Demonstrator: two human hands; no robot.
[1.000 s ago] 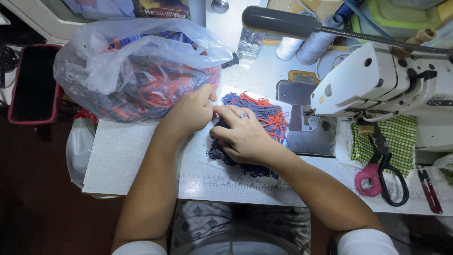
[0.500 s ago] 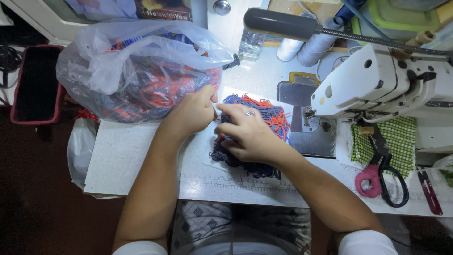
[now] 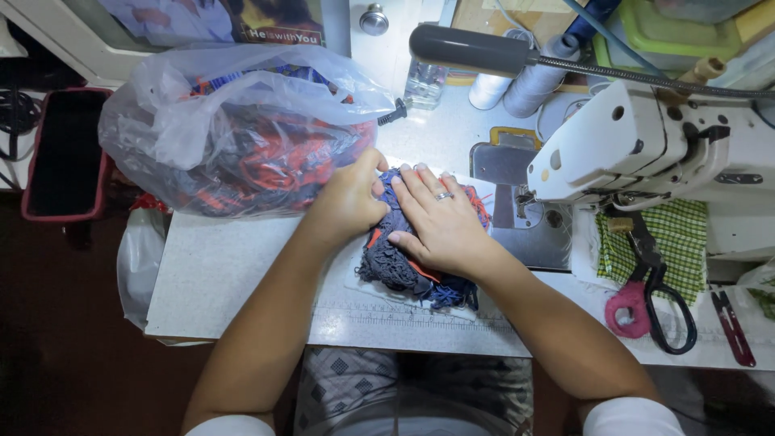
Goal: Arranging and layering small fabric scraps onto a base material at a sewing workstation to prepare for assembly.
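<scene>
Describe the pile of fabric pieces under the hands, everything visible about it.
The pile of fabric pieces is a small, rumpled stack of dark navy cloth with orange-red and blue patches and frayed, thready edges. It lies flat on the white sewing table, just left of the sewing machine. The left hand presses its upper left part; the right hand, wearing a ring, lies flat across the top. Its lower edge sticks out uncovered.

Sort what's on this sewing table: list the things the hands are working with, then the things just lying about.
In hand:
left hand
right hand
pile of dark blue and orange fabric pieces

Lying about:
clear bag of fabric
sewing machine
scissors
green checked cloth
thread cones
</scene>
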